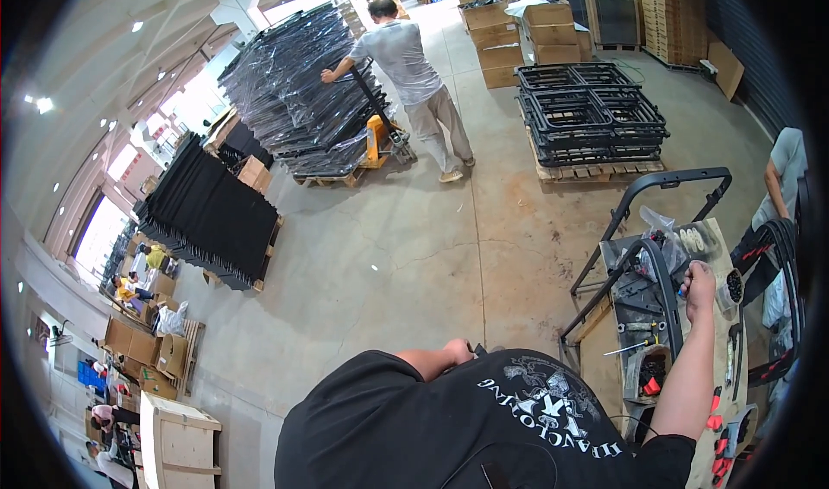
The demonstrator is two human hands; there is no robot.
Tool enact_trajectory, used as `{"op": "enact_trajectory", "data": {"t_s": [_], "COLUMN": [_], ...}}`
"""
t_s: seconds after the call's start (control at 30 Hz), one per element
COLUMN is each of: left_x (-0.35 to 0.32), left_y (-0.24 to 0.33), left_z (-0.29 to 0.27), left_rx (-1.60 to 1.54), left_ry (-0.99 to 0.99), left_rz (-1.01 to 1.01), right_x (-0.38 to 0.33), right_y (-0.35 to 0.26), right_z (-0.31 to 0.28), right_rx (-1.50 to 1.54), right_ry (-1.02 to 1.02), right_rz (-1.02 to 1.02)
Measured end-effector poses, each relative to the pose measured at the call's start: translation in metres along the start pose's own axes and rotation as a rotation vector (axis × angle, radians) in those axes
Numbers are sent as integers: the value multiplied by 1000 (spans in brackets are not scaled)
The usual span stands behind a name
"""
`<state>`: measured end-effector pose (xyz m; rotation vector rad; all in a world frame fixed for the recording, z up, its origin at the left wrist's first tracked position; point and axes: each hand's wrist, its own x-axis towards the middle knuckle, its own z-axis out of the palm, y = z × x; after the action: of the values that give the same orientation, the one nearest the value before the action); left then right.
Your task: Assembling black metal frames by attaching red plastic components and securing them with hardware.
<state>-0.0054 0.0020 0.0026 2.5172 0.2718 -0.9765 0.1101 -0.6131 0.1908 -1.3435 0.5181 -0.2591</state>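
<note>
Grip curled together, on what I cannot tell, the right hand (pixel 699 282) is at three o'clock above the desk (pixel 713 240), beside a black tubular frame (pixel 667 295) likely placed for reach; the left hand (pixel 458 350), near six, is part hidden, its hold unclear.

I am wearing a black T-shirt (pixel 380 437) with short sleeves (pixel 678 454). Toward two o'clock on it, a pale crest (pixel 549 403) is showing, white lettering (pixel 570 435) curving beneath from nine o'clock to four. My hands (pixel 700 283) are showing bare.
</note>
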Motion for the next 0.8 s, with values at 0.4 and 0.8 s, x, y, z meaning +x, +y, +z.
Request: {"op": "enact_trajectory", "data": {"t_s": [0.4, 0.8], "left_x": [42, 52], "left_y": [-24, 153], "left_z": [0, -44], "left_rx": [193, -901], "left_ry": [32, -327], "left_rz": [163, 185], "right_x": [-7, -6], "right_y": [3, -5], "right_z": [12, 7], "right_rx": [8, -197], "right_ry": [-149, 46], "right_rz": [-75, -3]}}
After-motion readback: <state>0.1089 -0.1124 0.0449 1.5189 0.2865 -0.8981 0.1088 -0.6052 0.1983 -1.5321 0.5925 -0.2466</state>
